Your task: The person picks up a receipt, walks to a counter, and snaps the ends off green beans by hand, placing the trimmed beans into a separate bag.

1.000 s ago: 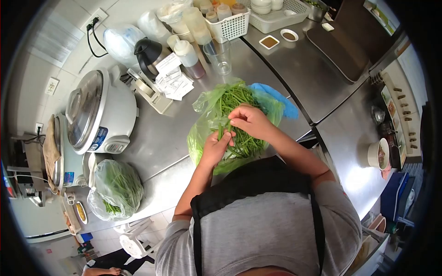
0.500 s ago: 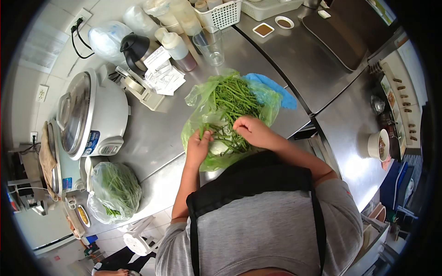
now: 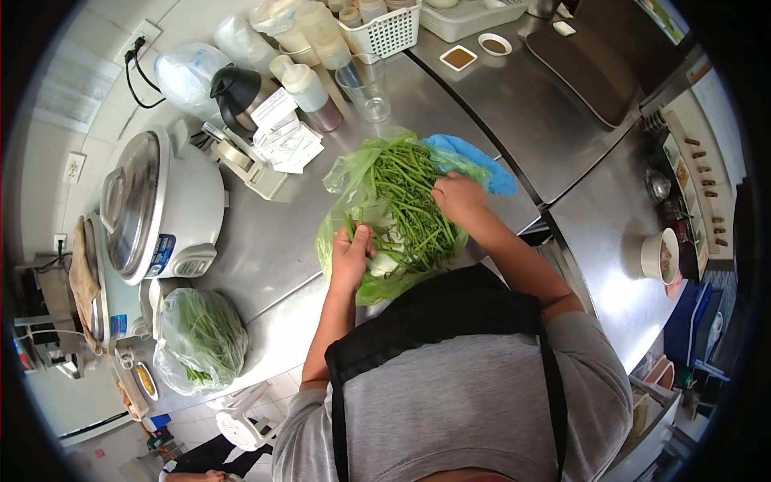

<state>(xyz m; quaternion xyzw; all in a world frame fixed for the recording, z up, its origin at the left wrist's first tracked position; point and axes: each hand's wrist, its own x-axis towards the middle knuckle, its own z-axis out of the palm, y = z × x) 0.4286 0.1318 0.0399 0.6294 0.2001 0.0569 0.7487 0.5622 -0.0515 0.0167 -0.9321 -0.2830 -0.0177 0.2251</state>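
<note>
A pile of thin green vegetable stems (image 3: 405, 181) lies on an opened, pale green plastic bag (image 3: 344, 174) on the steel counter. At the bag's left side, my left hand (image 3: 351, 253) is closed around a few green stems, whose tips stick up past the thumb. My right hand (image 3: 460, 198) rests at the right edge of the pile with its fingers curled into a pinch. What those fingertips hold is hidden. A blue cloth (image 3: 470, 153) lies behind my right hand, partly under the bag.
A second bag of greens (image 3: 201, 337) sits at the lower left, by a large lidded cooker (image 3: 165, 205). Receipts (image 3: 289, 140), a squeeze bottle (image 3: 312, 96) and a clear cup (image 3: 369, 92) stand behind. Sauce dishes (image 3: 458, 58) are farther back; a white bowl (image 3: 660, 255) is right.
My right hand has moved up and to the right across the pile, to its right edge. My left hand has stayed nearly in place with stems in it.
</note>
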